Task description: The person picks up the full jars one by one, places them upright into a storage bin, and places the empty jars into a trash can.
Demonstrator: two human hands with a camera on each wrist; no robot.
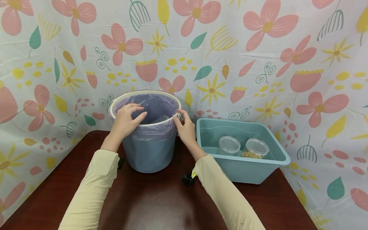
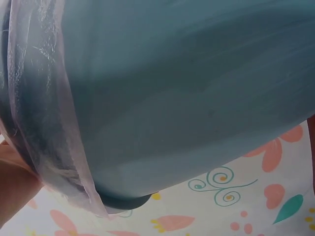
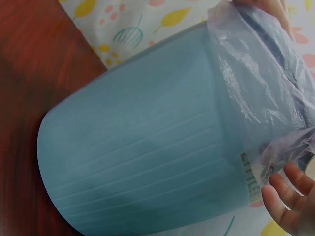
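A blue trash bin (image 1: 150, 156) stands upright, lined with a translucent purple bag (image 1: 153, 132) folded down over its outside. A white ring (image 1: 156, 123) circles the top over the bag. My left hand (image 1: 126, 118) is at the near left of the opening, fingers and thumb spread over it. With thumb and index finger my right hand (image 1: 184, 126) pinches the white ring at its right side. The right wrist view shows other fingers (image 3: 280, 196) of that hand spread outside the bag. At the edge of the left wrist view, part of my left hand (image 2: 17, 182) shows beside the bag.
Right of the bin, a teal rectangular tub (image 1: 244, 162) holds two clear lidded jars; one jar (image 1: 255, 148) contains tan pieces, the other (image 1: 229, 145) stands beside it. Everything rests on a dark red-brown table (image 1: 152, 204). A floral curtain (image 1: 224, 57) hangs behind.
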